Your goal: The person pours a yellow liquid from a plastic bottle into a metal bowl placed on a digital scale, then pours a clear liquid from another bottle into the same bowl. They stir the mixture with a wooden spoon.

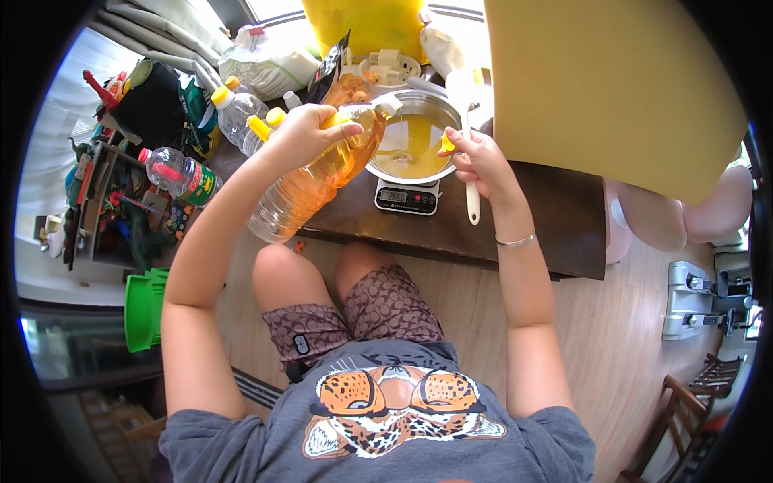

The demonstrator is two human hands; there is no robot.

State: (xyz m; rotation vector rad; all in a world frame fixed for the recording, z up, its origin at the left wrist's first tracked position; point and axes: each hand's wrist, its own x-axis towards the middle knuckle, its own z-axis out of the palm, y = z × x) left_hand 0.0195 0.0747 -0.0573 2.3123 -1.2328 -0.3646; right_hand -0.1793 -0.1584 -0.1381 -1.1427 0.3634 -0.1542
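Observation:
My left hand [310, 133] is closed around the yellow handle of a big clear plastic oil bottle [302, 197]. The bottle is tilted, its golden oil gathered toward the neck and its mouth at the left rim of a metal bowl [448, 173]. Yellowish liquid lies in the bowl, which rests on a white kitchen scale [407, 208] with a lit display. At the bowl's right side, my right hand [485, 165] pinches a small yellow cap [447, 144]. A long white utensil handle [473, 201] passes by its fingers; whether they grip it I cannot tell.
Several clear bottles, one with a red cap [179, 175], stand or lie at the left. Behind the bowl are a power strip [392, 66] and bags. A large yellowish panel [604, 88] rises at the right over the dark wooden table [555, 213]. A green bin [145, 310] stands lower left.

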